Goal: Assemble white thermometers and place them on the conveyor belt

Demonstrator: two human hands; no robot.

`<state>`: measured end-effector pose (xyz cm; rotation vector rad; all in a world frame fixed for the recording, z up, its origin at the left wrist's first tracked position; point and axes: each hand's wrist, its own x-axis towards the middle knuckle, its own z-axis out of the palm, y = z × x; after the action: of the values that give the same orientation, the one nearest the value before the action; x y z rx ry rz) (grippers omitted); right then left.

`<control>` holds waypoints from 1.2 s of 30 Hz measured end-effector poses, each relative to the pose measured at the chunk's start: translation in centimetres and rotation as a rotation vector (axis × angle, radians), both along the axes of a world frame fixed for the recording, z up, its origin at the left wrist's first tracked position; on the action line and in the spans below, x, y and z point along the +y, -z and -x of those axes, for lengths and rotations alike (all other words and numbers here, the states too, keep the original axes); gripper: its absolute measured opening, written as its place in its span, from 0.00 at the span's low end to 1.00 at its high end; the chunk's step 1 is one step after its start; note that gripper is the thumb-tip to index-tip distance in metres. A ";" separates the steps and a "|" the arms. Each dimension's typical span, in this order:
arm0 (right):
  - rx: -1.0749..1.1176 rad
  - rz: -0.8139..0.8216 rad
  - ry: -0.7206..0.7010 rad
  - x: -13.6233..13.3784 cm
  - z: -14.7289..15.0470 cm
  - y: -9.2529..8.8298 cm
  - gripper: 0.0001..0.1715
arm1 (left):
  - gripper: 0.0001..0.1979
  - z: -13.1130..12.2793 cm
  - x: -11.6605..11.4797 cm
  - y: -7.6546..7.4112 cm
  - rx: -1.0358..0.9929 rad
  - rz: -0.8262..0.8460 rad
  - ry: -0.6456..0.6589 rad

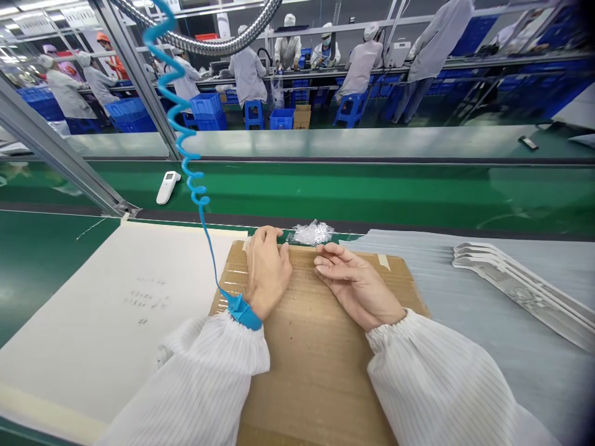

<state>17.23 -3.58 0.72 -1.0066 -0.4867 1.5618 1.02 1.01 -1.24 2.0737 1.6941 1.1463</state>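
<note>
Step, as judged: you are set at the cardboard, with no part visibly being worked. It lies mid-surface, its far side close to the surface's far edge; crumpled clear plastic sits just beyond it.

Your hands: the left hand is loosely bent at the cardboard's far-left corner, back upward — underside hidden, so I cannot tell whether it grips anything. The right hand is half uncurled above the cardboard, palm partly showing, nothing seen in it.

Next move, as judged: any pick-up calls for your right fingertips to close — and slack in the coiled cord at your left wrist.
</note>
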 end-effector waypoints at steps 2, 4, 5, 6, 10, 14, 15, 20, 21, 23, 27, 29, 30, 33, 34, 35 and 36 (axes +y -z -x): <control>-0.003 0.007 0.000 0.0 0.0 0.0 0.25 | 0.09 0.0 0.0 0.0 -0.005 -0.003 0.003; -0.006 0.011 -0.004 -0.1 0.0 0.1 0.24 | 0.09 0.0 0.0 0.1 -0.011 -0.004 0.004; -0.008 0.012 -0.007 -0.1 0.0 0.1 0.24 | 0.09 0.0 0.0 0.1 -0.014 -0.003 0.005; -0.009 0.012 -0.008 -0.1 0.0 0.0 0.24 | 0.08 0.0 0.0 0.1 -0.016 -0.003 0.004; -0.028 0.006 0.007 -0.1 0.1 -0.2 0.23 | 0.08 0.0 0.0 0.0 -0.017 -0.008 0.006; -0.050 0.000 0.009 -0.1 0.3 -0.4 0.19 | 0.09 0.0 0.0 0.1 -0.023 -0.017 0.005; -0.048 0.000 0.010 -0.1 0.3 -0.4 0.18 | 0.09 0.0 0.0 0.1 -0.025 -0.017 0.005; -0.029 -0.012 0.005 -0.1 0.3 -0.2 0.21 | 0.08 0.0 0.1 0.0 -0.017 -0.011 0.006; -0.029 -0.014 -0.001 -0.2 0.2 -0.1 0.21 | 0.08 0.0 0.1 0.0 -0.014 -0.008 0.004; -0.033 -0.016 -0.007 -0.2 0.2 -0.1 0.21 | 0.08 0.0 0.1 0.0 -0.009 -0.001 0.004; -0.037 -0.012 -0.010 -0.2 0.1 -0.1 0.20 | 0.08 0.0 0.1 0.0 -0.006 0.004 0.010; -0.038 -0.013 -0.015 -0.2 0.1 -0.2 0.19 | 0.08 0.0 0.1 0.0 -0.013 -0.003 0.005; -0.038 -0.015 -0.016 -0.1 0.1 -0.2 0.19 | 0.08 0.0 0.1 0.0 -0.017 -0.006 0.003; -0.035 -0.017 -0.010 -0.1 0.1 -0.1 0.18 | 0.08 0.0 0.0 0.0 -0.015 -0.008 0.002; -0.033 -0.018 -0.006 -0.1 0.1 -0.1 0.18 | 0.08 0.0 0.0 0.0 -0.013 -0.007 0.004; -0.031 -0.019 -0.003 -0.1 0.1 -0.1 0.18 | 0.08 0.0 0.0 0.0 -0.012 -0.006 0.005; -0.032 -0.020 -0.002 -0.1 0.1 0.0 0.18 | 0.08 0.0 0.1 0.0 -0.013 -0.006 0.005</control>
<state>17.11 -3.63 0.77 -1.0169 -0.5248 1.5418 0.97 1.07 -1.28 2.0684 1.6811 1.1616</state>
